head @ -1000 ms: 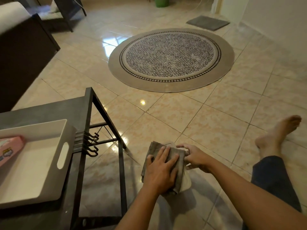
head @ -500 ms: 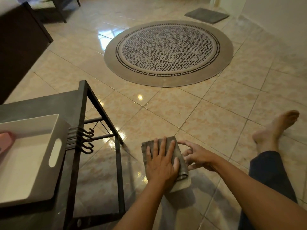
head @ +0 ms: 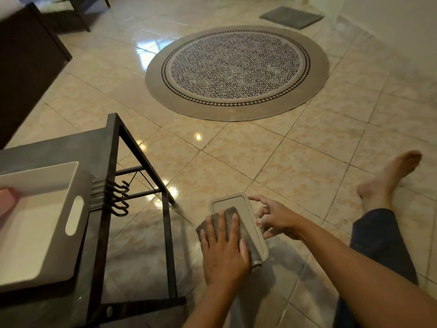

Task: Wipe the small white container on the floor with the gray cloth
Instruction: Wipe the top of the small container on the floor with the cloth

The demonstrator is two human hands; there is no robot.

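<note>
The small white container [head: 233, 201] lies flat on the tiled floor in front of me, a rounded rectangle with a recessed lid. The gray cloth [head: 246, 237] covers its near half. My left hand [head: 224, 247] presses flat on the cloth with fingers spread. My right hand [head: 275, 218] holds the container's right edge with fingertips, index finger stretched toward the far corner. The container's far end is uncovered.
A dark metal side table [head: 113, 147] with hooks stands at my left, bearing a white tray [head: 47, 223] with a pink item [head: 7, 200]. My leg and bare foot [head: 387, 176] stretch out at the right. A round patterned rug [head: 236, 72] lies ahead, a grey mat [head: 290, 17] beyond.
My left hand has pulled the cloth toward me, uncovering the container's far end. My right hand has shifted along the right edge. The view has tilted slightly.
</note>
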